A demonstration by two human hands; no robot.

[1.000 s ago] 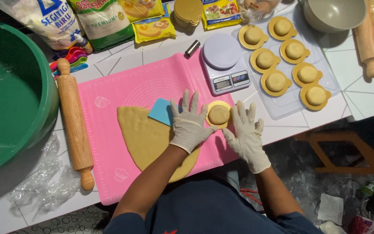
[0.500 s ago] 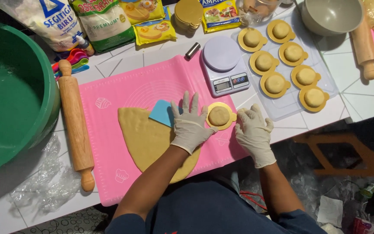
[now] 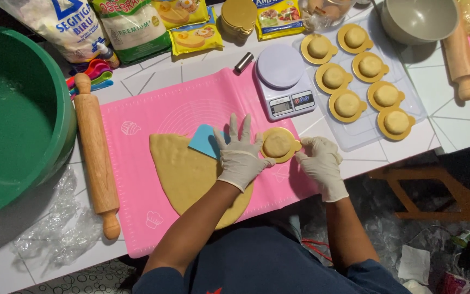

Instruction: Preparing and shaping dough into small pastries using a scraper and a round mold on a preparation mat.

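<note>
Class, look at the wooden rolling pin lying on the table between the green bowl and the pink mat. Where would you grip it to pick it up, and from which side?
Grip the rolling pin from above, probably by its narrow knobbed handles: one near the measuring spoons, one by the plastic wrap. It lies flat, both ends free; the green bowl crowds one side and the pink mat the other.

Both gloved hands, left [image 3: 239,157] and right [image 3: 320,163], flank a dough-filled gold tray [image 3: 279,145] on the pink mat [image 3: 191,109].

Home baking kitchen: rolling pin [image 3: 96,158], scale [image 3: 285,81], flour bags [image 3: 104,24].
</note>
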